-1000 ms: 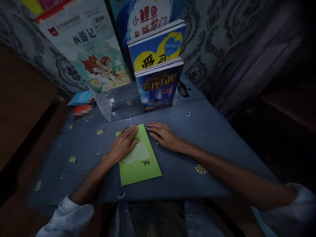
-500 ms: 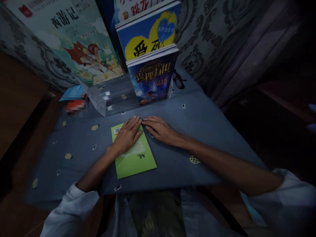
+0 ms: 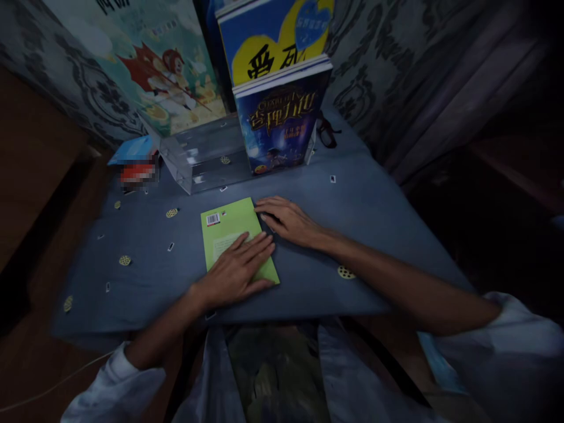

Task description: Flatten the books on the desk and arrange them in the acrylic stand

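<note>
Left hand [image 3: 238,271] slides down green book [image 3: 238,212], flat | right hand [image 3: 293,223] loosely bent, both empty | likely smoothing; next needs it steady

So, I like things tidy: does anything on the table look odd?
I see no spill or damage. The green book, under the left hand, sits slightly askew to the near edge of the table. Also, blocky pixels obscure the red item, far left.
</note>
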Tool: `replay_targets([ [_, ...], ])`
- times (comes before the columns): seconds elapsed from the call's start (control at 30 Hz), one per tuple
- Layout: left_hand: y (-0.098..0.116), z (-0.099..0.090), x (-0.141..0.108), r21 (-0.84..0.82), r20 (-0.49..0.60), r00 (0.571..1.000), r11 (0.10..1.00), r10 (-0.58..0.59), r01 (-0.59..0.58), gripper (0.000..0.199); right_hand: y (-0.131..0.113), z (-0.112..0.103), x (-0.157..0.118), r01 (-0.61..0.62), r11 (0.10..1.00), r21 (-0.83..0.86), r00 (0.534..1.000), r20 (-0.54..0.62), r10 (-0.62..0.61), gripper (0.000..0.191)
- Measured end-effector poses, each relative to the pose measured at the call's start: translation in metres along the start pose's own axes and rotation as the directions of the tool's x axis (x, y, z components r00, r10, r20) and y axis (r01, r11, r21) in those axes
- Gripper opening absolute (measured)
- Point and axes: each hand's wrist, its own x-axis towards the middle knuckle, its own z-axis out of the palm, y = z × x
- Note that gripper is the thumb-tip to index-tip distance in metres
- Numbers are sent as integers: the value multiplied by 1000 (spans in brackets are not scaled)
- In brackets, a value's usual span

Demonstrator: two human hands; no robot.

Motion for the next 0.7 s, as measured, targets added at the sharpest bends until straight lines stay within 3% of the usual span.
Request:
replay_targets([
  [0.17,8,-1,-7,13,-1,998,997,70,-70,74,2,0,0,-7,1000,-11,1000,11,7,35],
  [0.4,4,-5,1,-22,24,991,991,133,-133,73,4,1,-1,-20,1000,-18,1000,4,20,38],
  [0.5,-2,-6,-7,-34,28,992,992,119,-118,82,4,1,-2,-21,1000,-22,1000,-3,21,38],
  [0.6,-11,-1,-31,24,-66,995,997,-78,79,88,2,-1,-4,-30,999,-37,1000,-3,30,37],
  [0.63,-13,2,-40,37,-154,972,982,-178,186,82,1,-1,-4,-28,999,-44,1000,-2,28,37],
  [0.7,-14,9,-55,-9,-266,878,912,-397,410,73,-3,-1,-5,-12,998,-57,1000,3,12,36],
])
